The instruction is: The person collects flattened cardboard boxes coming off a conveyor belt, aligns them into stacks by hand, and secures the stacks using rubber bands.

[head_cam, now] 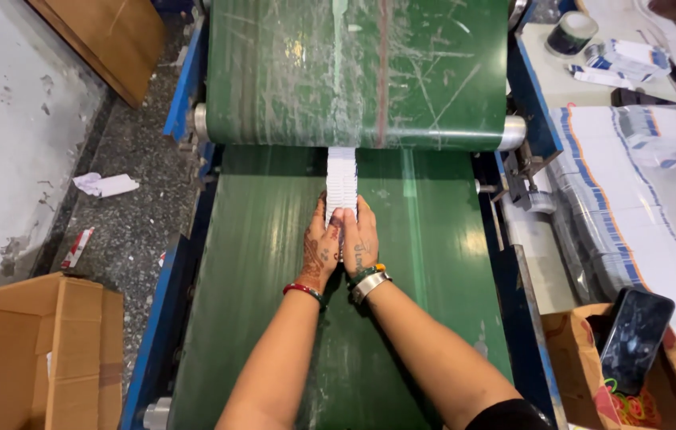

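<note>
Pressing in from both sides, the left hand (321,243) and the right hand (361,237) squeeze the near end of a row of white folded cartons (342,177), fingers held together and flat against the row's flanks, thumbs close above it. The row runs straight ahead of the hands along the middle of the green conveyor belt (425,239), and its far end meets the edge of a second, scratched upper belt (290,72) beyond the fingertips. A red bangle (301,290) circles the left wrist; a metal watch (370,284) and a green band sit on the right wrist. Well off to the right of the right hand, past the blue machine frame (525,295), stacks of flat printed cartons (632,215) lie on a bench, and a dark phone (635,338) rests in a patterned bag nearer the person. To the left of the left hand, an open cardboard box (35,350) stands on the speckled floor.
</note>
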